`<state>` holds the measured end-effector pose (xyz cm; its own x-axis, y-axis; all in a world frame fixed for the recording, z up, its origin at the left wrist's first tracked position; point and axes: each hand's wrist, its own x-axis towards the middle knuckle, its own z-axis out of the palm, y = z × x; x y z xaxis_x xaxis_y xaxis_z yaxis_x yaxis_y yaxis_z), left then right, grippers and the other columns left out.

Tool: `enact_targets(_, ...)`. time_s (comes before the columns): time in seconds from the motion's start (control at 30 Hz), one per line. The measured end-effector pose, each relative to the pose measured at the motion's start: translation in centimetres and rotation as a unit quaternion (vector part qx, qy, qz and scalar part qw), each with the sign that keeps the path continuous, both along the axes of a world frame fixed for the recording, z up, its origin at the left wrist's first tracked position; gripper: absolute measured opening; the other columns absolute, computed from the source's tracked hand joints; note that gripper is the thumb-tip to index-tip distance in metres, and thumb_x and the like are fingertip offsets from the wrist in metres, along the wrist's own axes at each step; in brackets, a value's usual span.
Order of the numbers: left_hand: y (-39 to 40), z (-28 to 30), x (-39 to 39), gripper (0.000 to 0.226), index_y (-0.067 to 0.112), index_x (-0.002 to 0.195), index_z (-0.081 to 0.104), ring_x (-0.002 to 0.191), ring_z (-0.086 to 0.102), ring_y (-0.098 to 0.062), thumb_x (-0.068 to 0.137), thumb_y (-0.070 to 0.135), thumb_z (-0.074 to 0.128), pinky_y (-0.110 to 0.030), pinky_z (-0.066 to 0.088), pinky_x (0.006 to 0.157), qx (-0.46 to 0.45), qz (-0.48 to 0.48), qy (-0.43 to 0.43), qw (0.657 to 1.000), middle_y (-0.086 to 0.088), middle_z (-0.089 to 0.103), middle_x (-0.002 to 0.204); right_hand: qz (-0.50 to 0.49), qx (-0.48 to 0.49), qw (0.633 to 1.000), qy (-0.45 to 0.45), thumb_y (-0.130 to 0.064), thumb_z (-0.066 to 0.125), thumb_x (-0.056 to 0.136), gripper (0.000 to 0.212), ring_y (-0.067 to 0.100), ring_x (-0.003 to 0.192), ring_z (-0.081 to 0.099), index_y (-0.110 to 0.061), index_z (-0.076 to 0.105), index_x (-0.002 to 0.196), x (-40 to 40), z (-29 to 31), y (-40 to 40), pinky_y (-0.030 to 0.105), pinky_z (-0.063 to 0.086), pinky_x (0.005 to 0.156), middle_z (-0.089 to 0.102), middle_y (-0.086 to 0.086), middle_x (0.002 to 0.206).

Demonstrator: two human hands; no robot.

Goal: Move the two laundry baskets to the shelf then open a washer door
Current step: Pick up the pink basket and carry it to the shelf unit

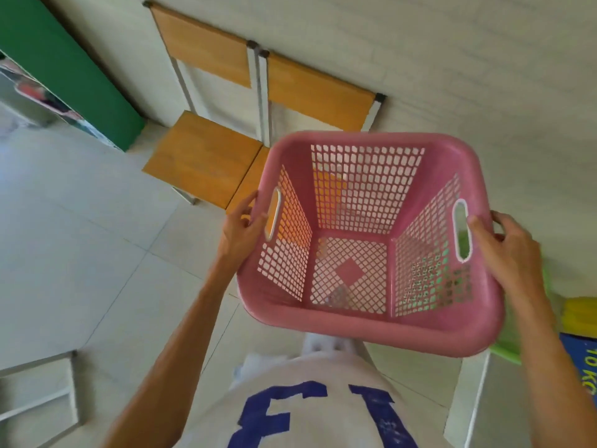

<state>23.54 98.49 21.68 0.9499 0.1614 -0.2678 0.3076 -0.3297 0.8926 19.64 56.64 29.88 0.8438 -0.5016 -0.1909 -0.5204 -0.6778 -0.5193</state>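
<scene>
Pink basket (371, 321) level, mouth up, long axis L-R btwn both hands.

This looks like a plain laundry or utility room: pale square floor tiles (80, 221), bare off-white wall (452, 59), two orange wooden chairs on white metal frames (206, 156) against it, and a pink perforated plastic laundry basket (371, 324) held above the floor.

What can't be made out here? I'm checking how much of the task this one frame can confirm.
- Second basket: only a green edge shows in the head view, behind the pink basket and right hand.
- Washer and shelf: not identifiable.
- Left hand fingers: partly behind the basket's rim.
- Blue sign: cut off by the right edge.
</scene>
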Motion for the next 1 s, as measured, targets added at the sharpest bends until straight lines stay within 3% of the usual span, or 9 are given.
enact_targets(0.2,15.2,4.0,-9.3,0.053,0.026,0.145,0.052,0.085,0.071,-0.018,0.093,0.024,0.062,-0.029,0.062,0.066,0.014,0.118,-0.047,0.992,-0.006,0.067,0.112,0.073,0.053,0.995,-0.048,-0.055,0.053,0.080,0.056,0.024,0.074,0.064,-0.015,0.069,0.116,-0.4,1.5,15.8,0.020,0.046,0.058,0.067,0.004,0.093)
enact_targets(0.3,23.0,4.9,-15.3,0.049,0.028,0.141,0.052,0.089,0.070,-0.021,0.093,0.031,0.061,-0.035,0.062,0.069,0.031,0.193,-0.047,0.980,-0.003,0.065,0.106,0.132,0.083,0.986,-0.052,-0.053,0.053,0.080,0.054,0.025,0.080,0.066,-0.011,0.070,0.111,-1.0,0.2,25.4,0.024,0.049,0.062,0.070,0.008,0.098)
enact_targets(0.4,30.7,5.4,-20.8,0.052,0.027,0.143,0.051,0.084,0.067,-0.012,0.092,0.034,0.058,-0.025,0.055,0.065,0.050,0.284,-0.048,0.956,-0.003,0.065,0.104,0.189,0.098,0.975,-0.061,-0.052,0.055,0.081,0.052,0.023,0.081,0.067,-0.011,0.072,0.108,-1.5,-0.5,35.5,0.027,0.052,0.060,0.073,0.007,0.098)
enact_targets(0.5,37.5,5.4,-25.5,0.051,0.022,0.144,0.051,0.090,0.069,-0.021,0.094,0.033,0.056,-0.032,0.059,0.074,0.065,0.358,-0.039,0.931,-0.009,0.068,0.110,0.254,0.116,0.958,-0.067,-0.052,0.057,0.082,0.046,0.021,0.074,0.067,-0.012,0.074,0.098,-1.8,-1.1,44.8,0.030,0.052,0.062,0.073,0.005,0.089)
enact_targets(0.6,43.4,5.2,-29.2,0.050,0.022,0.143,0.053,0.078,0.068,-0.013,0.094,0.034,0.056,-0.018,0.053,0.058,0.077,0.422,-0.038,0.902,-0.010,0.069,0.106,0.312,0.143,0.937,-0.064,-0.049,0.058,0.086,0.044,0.012,0.061,0.060,-0.009,0.073,0.097,-1.7,-2.1,53.2,0.016,0.042,0.047,0.070,0.005,0.082)
enact_targets(0.67,46.9,5.1,-30.8,0.050,0.022,0.142,0.054,0.076,0.069,-0.014,0.094,0.034,0.056,-0.020,0.055,0.057,0.082,0.450,-0.037,0.889,-0.011,0.070,0.104,0.340,0.159,0.925,-0.060,-0.044,0.060,0.088,0.041,0.001,0.055,0.054,-0.007,0.072,0.103,-1.6,-2.9,58.3,0.004,0.033,0.037,0.066,0.002,0.079)
enact_targets(0.73,50.4,4.9,-31.7,0.050,0.022,0.142,0.054,0.080,0.070,-0.021,0.094,0.034,0.056,-0.027,0.059,0.062,0.083,0.469,-0.034,0.878,-0.013,0.070,0.105,0.360,0.176,0.915,-0.053,-0.041,0.061,0.089,0.037,-0.003,0.055,0.054,-0.010,0.069,0.105,-1.3,-3.7,63.1,0.002,0.033,0.034,0.065,0.000,0.081)
enact_targets(0.83,55.5,4.3,-31.8,0.049,0.022,0.142,0.053,0.072,0.069,-0.016,0.094,0.033,0.056,-0.019,0.056,0.050,0.085,0.493,-0.030,0.865,-0.010,0.067,0.100,0.390,0.187,0.901,-0.036,-0.046,0.060,0.089,0.033,0.003,0.055,0.062,-0.015,0.065,0.102,0.2,-4.8,69.8,0.006,0.042,0.036,0.069,0.001,0.084)
enact_targets(1.0,64.3,3.0,-29.7,0.048,0.023,0.143,0.048,0.076,0.074,-0.028,0.097,0.036,0.055,-0.044,0.064,0.065,0.054,0.521,0.004,0.852,-0.015,0.070,0.099,0.430,0.197,0.881,-0.010,-0.049,0.061,0.089,0.047,0.010,0.057,0.067,-0.008,0.068,0.110,4.7,-6.4,80.9,0.012,0.047,0.039,0.073,0.003,0.086)
